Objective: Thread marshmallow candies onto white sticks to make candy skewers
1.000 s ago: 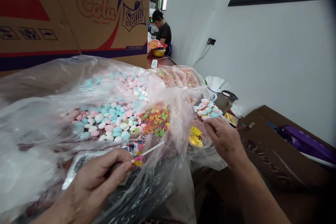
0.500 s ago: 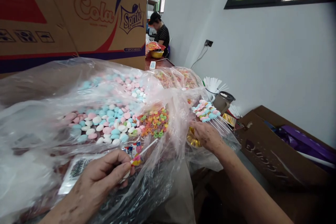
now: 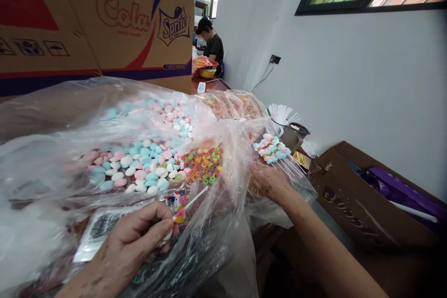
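My left hand (image 3: 143, 237) is closed, thumb against curled fingers, around a thin white stick (image 3: 195, 199) that slants up to the right. A pale rounded piece shows partly under the thumb; the fingers hide the rest. Just behind lies a colourful printed wrapper (image 3: 180, 199). My right hand (image 3: 270, 180) reaches down at a gold, shiny item (image 3: 254, 185), its fingers bent together; the fingertips are blurred and what they grip cannot be made out. Beyond it lie finished-looking skewers of pink, blue and white candies (image 3: 271, 147), their white sticks toward me.
Clear plastic bags (image 3: 233, 163) cover loose pastel candies (image 3: 139, 165) and small ring candies (image 3: 204, 165). A large cardboard box (image 3: 104, 32) stands at the back left, an open brown box (image 3: 349, 205) at the right. White sticks (image 3: 281, 114) stand near a dark jug (image 3: 294, 135). Another person (image 3: 212, 44) sits far back.
My right hand has moved slightly down and left over the gold item, covering more of it. My left hand keeps its hold on the stick. The view has shifted slightly.
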{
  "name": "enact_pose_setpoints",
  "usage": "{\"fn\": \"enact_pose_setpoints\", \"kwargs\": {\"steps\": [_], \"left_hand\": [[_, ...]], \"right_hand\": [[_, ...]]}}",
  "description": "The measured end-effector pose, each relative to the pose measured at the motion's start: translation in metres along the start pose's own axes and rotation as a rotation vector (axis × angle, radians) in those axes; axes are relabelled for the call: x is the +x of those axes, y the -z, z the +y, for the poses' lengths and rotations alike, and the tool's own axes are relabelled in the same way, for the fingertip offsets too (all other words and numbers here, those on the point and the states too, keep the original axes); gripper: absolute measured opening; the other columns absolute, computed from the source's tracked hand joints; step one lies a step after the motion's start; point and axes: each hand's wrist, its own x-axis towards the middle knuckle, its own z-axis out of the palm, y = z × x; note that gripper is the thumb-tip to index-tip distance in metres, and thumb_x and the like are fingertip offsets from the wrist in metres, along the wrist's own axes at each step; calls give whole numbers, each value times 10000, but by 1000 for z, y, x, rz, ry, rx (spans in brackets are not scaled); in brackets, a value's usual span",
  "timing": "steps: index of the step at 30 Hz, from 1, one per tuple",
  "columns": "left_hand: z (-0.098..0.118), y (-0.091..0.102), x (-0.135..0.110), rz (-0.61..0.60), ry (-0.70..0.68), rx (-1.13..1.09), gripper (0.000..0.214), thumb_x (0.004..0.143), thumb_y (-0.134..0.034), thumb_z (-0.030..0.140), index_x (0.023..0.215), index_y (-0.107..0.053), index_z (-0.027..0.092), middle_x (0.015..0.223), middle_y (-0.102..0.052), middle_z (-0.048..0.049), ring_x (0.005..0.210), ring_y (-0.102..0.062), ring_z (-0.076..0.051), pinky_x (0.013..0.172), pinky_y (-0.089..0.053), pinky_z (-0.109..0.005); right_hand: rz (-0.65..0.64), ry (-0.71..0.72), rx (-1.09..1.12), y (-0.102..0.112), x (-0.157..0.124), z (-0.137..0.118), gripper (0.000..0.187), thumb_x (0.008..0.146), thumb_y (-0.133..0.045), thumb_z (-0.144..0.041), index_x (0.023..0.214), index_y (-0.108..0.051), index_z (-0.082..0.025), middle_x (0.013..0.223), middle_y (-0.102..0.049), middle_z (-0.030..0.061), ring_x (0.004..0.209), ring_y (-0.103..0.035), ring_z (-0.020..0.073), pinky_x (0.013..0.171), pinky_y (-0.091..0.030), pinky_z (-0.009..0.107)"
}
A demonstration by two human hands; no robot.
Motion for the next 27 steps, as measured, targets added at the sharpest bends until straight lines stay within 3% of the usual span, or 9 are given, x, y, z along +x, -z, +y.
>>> {"fn": "enact_pose_setpoints", "kwargs": {"steps": [6,9,12,14,16,18,22,27], "left_hand": [[-5,6,1,-32,10,-4,333,829,-666,509,713,-659,198,602,-610,22,551,-510,-112,512,-390,-180],[-7,6,0,-29,13,-75,327,799,-700,518,718,-677,202,628,-633,15,550,-538,-118,500,-395,-184],[-4,2,-3,-33,4,-137,310,789,-724,498,712,-693,199,619,-642,9,552,-540,-117,505,-401,-183],[-1,-2,-4,-30,-1,-175,297,790,-734,474,705,-700,191,611,-648,2,546,-531,-111,507,-399,-182],[2,-8,-5,-32,-10,-228,280,790,-743,444,701,-702,182,617,-664,-7,535,-531,-103,504,-395,-181],[5,-15,-5,-49,-17,-299,255,790,-749,408,701,-688,177,645,-693,-16,530,-551,-98,501,-396,-180],[8,-23,-2,-38,-3,-396,229,816,-718,354,706,-630,174,690,-724,-23,511,-587,-95,475,-392,-178],[4,-20,-1,109,-5,-508,247,784,-742,345,740,-564,180,636,-706,-6,473,-586,-93,460,-407,-177]], "right_hand": [[-14,-77,-10,11,-9,9,368,964,-416,-194,1282,-587,-265,904,-755,74,803,-697,212,630,-411,254],[82,-223,114,15,-19,14,274,978,-421,-267,1102,-661,-223,831,-742,65,752,-673,201,626,-397,257],[452,-305,311,23,-32,14,312,975,-414,-348,910,-683,-205,830,-724,82,798,-654,221,705,-448,294],[746,-233,484,31,-40,1,310,972,-422,-363,948,-689,-210,951,-725,94,922,-650,231,816,-476,322],[855,-98,627,38,-46,-26,269,953,-469,-352,1035,-688,-220,1017,-723,88,971,-650,231,865,-488,337],[781,62,704,42,-47,-65,224,923,-520,-313,1051,-689,-240,960,-732,62,892,-664,219,808,-506,327],[590,434,819,38,-41,-135,228,932,-481,-178,793,-658,-220,740,-667,14,726,-596,161,691,-461,271],[528,574,900,33,-29,-160,329,918,-520,-133,594,-513,-190,602,-505,-22,650,-470,134,612,-358,252]]}}
